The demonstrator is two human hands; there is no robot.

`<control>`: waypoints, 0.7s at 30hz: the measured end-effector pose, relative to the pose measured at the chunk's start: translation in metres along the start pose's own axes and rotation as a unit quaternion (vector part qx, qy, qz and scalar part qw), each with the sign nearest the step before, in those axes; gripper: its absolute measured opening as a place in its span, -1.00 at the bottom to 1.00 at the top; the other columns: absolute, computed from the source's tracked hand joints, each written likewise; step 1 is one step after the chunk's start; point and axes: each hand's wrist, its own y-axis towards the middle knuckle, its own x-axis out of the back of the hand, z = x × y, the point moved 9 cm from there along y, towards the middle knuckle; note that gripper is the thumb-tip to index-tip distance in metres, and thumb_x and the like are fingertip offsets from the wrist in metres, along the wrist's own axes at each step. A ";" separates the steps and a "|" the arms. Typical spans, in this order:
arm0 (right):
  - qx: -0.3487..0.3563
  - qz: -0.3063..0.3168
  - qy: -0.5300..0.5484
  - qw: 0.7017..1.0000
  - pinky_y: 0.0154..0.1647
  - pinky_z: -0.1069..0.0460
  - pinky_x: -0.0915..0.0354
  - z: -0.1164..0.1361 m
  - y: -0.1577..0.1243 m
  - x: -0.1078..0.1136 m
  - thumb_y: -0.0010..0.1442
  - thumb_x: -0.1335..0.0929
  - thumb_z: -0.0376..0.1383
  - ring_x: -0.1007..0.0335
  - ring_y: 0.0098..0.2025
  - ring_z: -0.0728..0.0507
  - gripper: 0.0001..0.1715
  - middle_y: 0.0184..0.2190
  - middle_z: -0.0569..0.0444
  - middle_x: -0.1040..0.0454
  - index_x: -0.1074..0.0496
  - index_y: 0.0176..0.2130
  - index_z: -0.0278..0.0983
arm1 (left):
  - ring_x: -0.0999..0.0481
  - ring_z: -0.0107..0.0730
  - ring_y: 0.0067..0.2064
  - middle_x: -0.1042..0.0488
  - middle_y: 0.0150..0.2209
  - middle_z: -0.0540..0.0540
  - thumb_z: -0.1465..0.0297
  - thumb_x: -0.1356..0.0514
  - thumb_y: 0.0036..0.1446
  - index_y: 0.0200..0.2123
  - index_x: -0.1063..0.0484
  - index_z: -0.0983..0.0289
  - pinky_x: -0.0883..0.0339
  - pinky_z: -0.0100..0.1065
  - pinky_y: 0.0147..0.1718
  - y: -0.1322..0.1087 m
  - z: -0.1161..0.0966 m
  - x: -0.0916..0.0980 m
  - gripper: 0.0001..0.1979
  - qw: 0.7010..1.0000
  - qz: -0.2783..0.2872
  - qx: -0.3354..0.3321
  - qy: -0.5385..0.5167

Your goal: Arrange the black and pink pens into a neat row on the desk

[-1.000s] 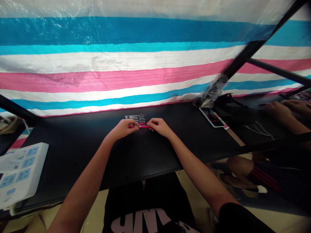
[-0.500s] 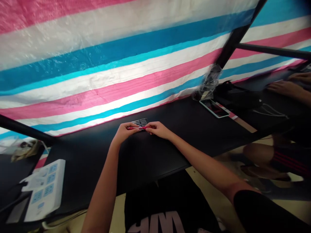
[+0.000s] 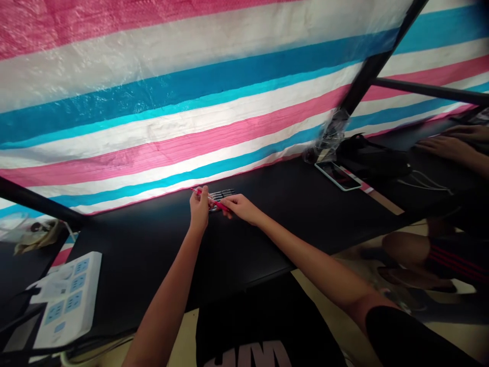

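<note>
Where the red pen [image 3: 212, 201] lay level a moment ago, the left hand [image 3: 199, 210] now tips it upward, both grips pinching it. The right hand [image 3: 240, 208] holds its lower end just above the worktop [image 3: 153, 244], beside the black pens [image 3: 223, 193].

Both bare arms extended forward. Left hand [image 3: 199, 208] raised, fingers pinched shut; right hand [image 3: 240, 208] lower, fingers curled, nearly touching it.

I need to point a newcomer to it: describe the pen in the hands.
On the black table below the striped tarp, both hands meet. The left hand and right hand hold the pen; it alone is pink-red, beside dark pens.
</note>
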 end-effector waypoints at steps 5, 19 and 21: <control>0.047 -0.047 -0.002 0.998 -0.32 0.02 -0.30 -0.002 0.002 0.004 0.19 -0.43 0.02 -0.39 -0.41 -0.08 -0.57 -0.46 0.07 -0.51 -0.54 -0.31 -0.32 | -0.32 -0.54 -0.60 -0.37 -0.58 -0.07 0.01 -0.27 0.25 -0.43 -0.30 0.24 -0.21 -0.50 -0.61 -0.009 -0.007 0.010 -0.56 0.996 -0.055 -0.058 0.036; -0.036 0.026 0.046 0.998 -0.40 0.04 -0.22 -0.012 -0.013 -0.007 0.22 -0.40 0.11 -0.25 -0.48 -0.03 -0.46 -0.53 0.13 -0.39 -0.57 -0.30 -0.33 | -0.20 -0.55 -0.62 -0.24 -0.59 -0.09 -0.04 -0.22 0.28 -0.49 -0.25 0.23 -0.11 -0.46 -0.65 -0.021 0.001 0.000 -0.49 0.998 -0.047 -0.039 -0.001; -0.044 0.035 0.058 0.997 -0.39 0.04 -0.22 -0.015 -0.012 -0.010 0.15 -0.46 0.09 -0.27 -0.46 -0.03 -0.49 -0.51 0.13 -0.41 -0.56 -0.27 -0.32 | -0.23 -0.54 -0.59 -0.27 -0.57 -0.06 -0.03 -0.20 0.31 -0.50 -0.26 0.24 -0.16 -0.46 -0.60 -0.021 0.001 -0.001 -0.48 0.998 -0.048 -0.043 -0.012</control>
